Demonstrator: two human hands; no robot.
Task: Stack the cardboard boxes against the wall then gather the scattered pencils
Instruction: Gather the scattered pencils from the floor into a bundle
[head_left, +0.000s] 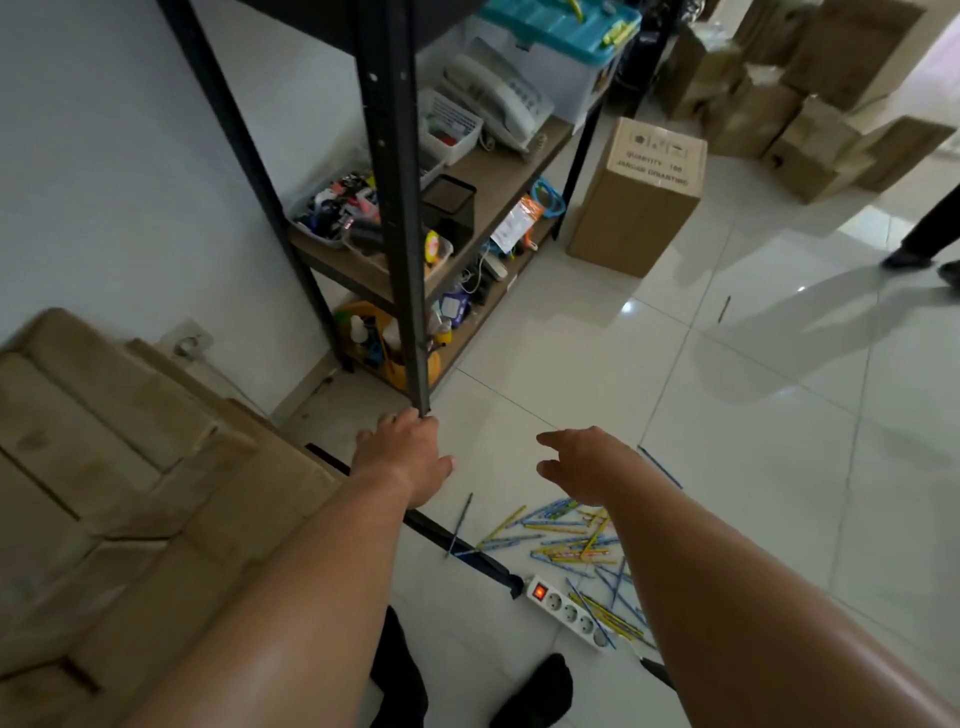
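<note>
Roughly partway through, I'd say. The stacked boxes (104, 467) sat against the wall on my left, but a lone box (636, 195) stood past the shelf (395, 208), and the far boxes (779, 93) were piled loosely across the room. The pencils (566, 540) lay scattered on the floor by the power strip (569, 610), none gathered. My left hand (400, 457) and right hand (587, 465) were stretched out in front, fingers loose, holding nothing. So the pencil part looked completely undone.
</note>
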